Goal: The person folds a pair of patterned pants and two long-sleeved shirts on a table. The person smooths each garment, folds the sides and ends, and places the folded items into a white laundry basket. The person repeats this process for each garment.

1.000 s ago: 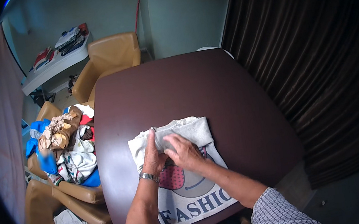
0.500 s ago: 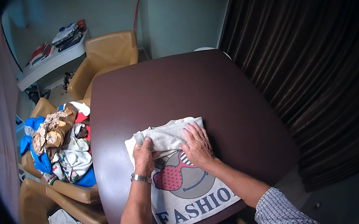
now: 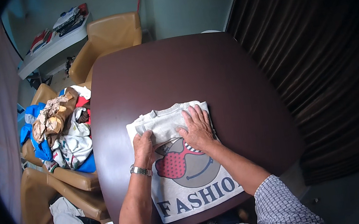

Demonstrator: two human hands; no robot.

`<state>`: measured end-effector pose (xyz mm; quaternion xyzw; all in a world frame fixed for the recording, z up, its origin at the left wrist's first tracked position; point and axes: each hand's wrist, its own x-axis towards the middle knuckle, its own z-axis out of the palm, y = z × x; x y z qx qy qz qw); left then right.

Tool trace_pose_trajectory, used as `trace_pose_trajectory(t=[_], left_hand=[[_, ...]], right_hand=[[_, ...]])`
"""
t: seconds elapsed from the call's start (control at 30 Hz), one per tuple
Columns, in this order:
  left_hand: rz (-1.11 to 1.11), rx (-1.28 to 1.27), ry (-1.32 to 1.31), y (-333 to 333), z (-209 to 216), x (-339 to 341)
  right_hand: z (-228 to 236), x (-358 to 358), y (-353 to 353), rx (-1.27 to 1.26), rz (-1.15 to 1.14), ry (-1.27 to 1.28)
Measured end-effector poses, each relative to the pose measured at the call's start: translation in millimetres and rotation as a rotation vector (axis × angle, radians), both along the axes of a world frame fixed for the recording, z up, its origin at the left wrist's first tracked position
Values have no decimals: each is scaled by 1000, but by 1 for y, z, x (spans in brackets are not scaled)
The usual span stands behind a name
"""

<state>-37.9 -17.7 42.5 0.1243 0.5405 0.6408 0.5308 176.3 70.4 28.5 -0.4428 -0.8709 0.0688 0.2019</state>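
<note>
A light grey shirt (image 3: 187,206) with a printed cartoon face and dark lettering lies on the dark brown table, its upper part turned down in a fold below the neckline. At the left end of the fold, my left hand (image 3: 143,149) grips the cloth, thumb on top and most fingers out of sight. My right hand (image 3: 198,130) rests flat on the fold's right side, fingers stretched toward the collar. A metal watch circles my left wrist.
The brown table (image 3: 174,72) spreads beyond the shirt. Left of it, a tan armchair (image 3: 79,179) bears a heap of mixed clothes (image 3: 66,127). More garments (image 3: 68,212) lie on a nearer chair. Stacked clothes sit on a white side table (image 3: 51,49); a dark curtain (image 3: 318,62) hangs right.
The view has shifted, so the table and shirt appear higher. The fold's upper edge lies flatter, showing more collar, and my right hand's fingers now stretch flat over it.
</note>
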Motion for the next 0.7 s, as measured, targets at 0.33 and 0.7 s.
trace_pose_trajectory(t=[0.33, 0.7], left_hand=[[116, -53, 342, -14, -15, -16], [-452, 155, 1875, -33, -4, 5]], right_hand=[[-9, 1, 3, -52, 93, -64], [-13, 2, 1, 18, 91, -88]])
